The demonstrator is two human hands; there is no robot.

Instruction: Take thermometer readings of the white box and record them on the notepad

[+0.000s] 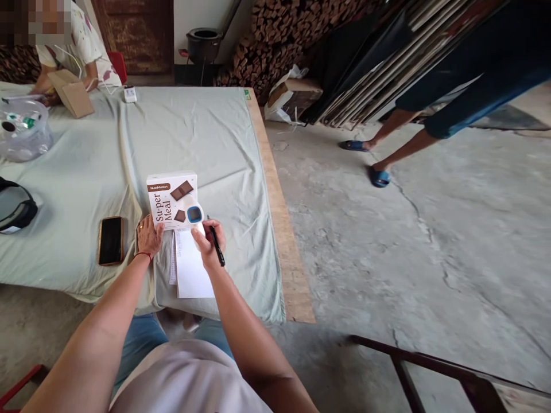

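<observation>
A white and brown "Su-per Meal" box (pixel 161 195) stands on the cloth-covered table in front of me. My left hand (pixel 149 234) grips its lower left edge, thumb on the front. In my right hand (pixel 207 241) is a white handheld device (pixel 195 213) with a blue-rimmed screen, held against the box's right side. The same hand also keeps a black pen (pixel 217 246) between its fingers. White paper sheets (pixel 193 269) lie just below the box, partly under my right hand and wrist. Left of my left hand rests a phone (pixel 111 241) with a dark screen.
A plastic tub (pixel 32 140), a black strap-like item (pixel 21 215) and a small white box (pixel 130 94) are on the table (pixel 206 126). Across it, a person handles a cardboard piece (pixel 72 94). Another person in blue slippers (pixel 379 176) stands right. A dark metal frame (pixel 430 364) is lower right.
</observation>
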